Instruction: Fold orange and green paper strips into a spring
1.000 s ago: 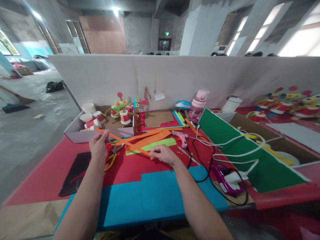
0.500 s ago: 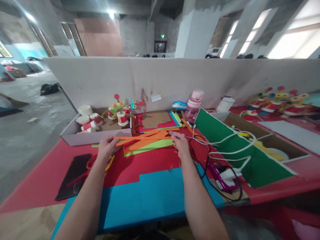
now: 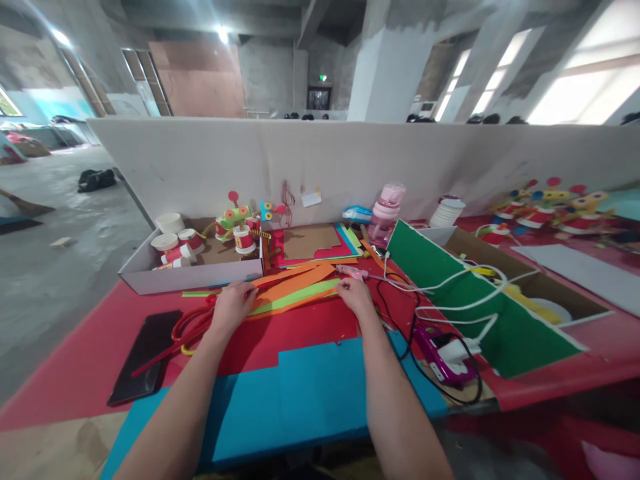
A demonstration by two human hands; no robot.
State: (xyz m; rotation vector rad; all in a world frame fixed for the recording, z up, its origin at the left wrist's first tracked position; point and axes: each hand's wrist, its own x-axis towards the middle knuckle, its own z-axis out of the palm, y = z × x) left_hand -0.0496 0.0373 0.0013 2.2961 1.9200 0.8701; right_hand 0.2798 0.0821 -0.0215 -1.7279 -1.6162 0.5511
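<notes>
My right hand (image 3: 354,295) pinches the right end of a narrow orange paper strip (image 3: 300,304), which lies along the front of a small pile. My left hand (image 3: 234,305) is closed at the pile's left end, its fingertips beside a red piece; what they grip is hidden. In the pile are a wider orange paper piece (image 3: 300,281) and a light green paper strip (image 3: 296,297). A pink glue gun (image 3: 353,272) lies just beyond my right fingers. Red scissors or loops (image 3: 187,327) and a dark flat tablet-like thing (image 3: 145,360) are left of my left forearm.
A white box (image 3: 190,279) at the back left holds paper cups and a cup figure (image 3: 243,239). On the right stand a green-sided box (image 3: 450,293), white cables and a purple power unit (image 3: 445,357). Blue sheet (image 3: 320,393) covers the table's front edge.
The orange strip stretched between my hands has come down nearer me, in front of the green strip. My left hand has moved right, and my right hand slightly toward me.
</notes>
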